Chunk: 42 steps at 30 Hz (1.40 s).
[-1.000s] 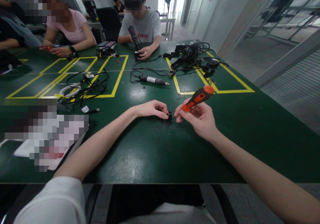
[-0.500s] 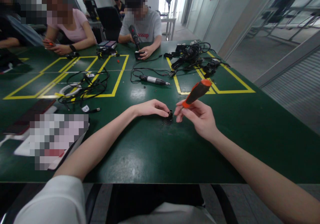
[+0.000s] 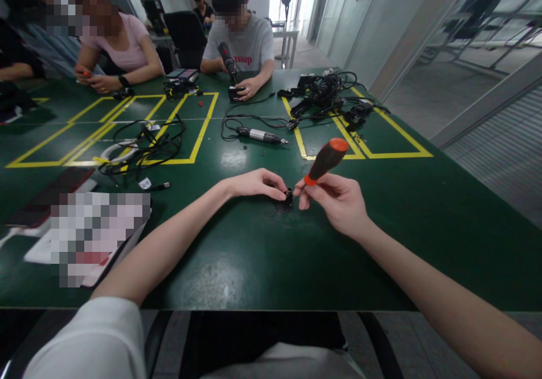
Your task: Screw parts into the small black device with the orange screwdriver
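Being pinched by the left hand [image 3: 259, 182], a small, black, upright part [image 3: 289, 199] seems light, rigid — best side-held; an orange-and-black-handled screwdriver [image 3: 326, 161] is grasped by the right hand [image 3: 344, 203].

On the green tabletop [image 3: 228, 266] I note a black cable bundle [image 3: 315, 94] at the far right, a silver-and-black electric screwdriver [image 3: 261, 136] lying nearer, coiled cables [image 3: 148, 142] over yellow tape at left, and a phone [image 3: 51, 198] beyond partly blurred papers [image 3: 101, 226].
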Motion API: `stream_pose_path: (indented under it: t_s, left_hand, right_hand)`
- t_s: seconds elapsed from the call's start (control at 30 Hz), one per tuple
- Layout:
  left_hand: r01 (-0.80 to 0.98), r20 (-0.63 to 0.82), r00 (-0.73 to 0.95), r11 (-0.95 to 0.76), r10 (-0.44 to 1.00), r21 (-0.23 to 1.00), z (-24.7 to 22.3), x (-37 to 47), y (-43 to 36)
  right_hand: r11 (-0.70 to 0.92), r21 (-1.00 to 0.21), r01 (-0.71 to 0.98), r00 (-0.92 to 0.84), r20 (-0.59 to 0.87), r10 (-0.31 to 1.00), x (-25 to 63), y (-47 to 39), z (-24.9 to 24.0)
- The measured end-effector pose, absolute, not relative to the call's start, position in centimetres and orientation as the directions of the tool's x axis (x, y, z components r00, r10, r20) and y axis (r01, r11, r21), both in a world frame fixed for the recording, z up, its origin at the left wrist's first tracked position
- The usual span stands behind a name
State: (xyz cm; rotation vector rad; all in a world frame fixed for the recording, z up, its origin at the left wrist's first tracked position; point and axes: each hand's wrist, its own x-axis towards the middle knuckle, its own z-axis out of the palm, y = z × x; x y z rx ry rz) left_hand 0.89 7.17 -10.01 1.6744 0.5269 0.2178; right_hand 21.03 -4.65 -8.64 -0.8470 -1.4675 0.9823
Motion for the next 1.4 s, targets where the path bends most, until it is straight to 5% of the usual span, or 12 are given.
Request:
stream_pose_path:
  t_s: [1.4]
  left_hand:
    - [0.19, -0.064, 0.911, -0.277, 0.406, 0.942, -10.47, 1.02, 6.96]
  right_hand:
    - [0.411, -0.912, -0.014, -0.089, 0.41, 0.908, 20.97, -4.47, -8.53]
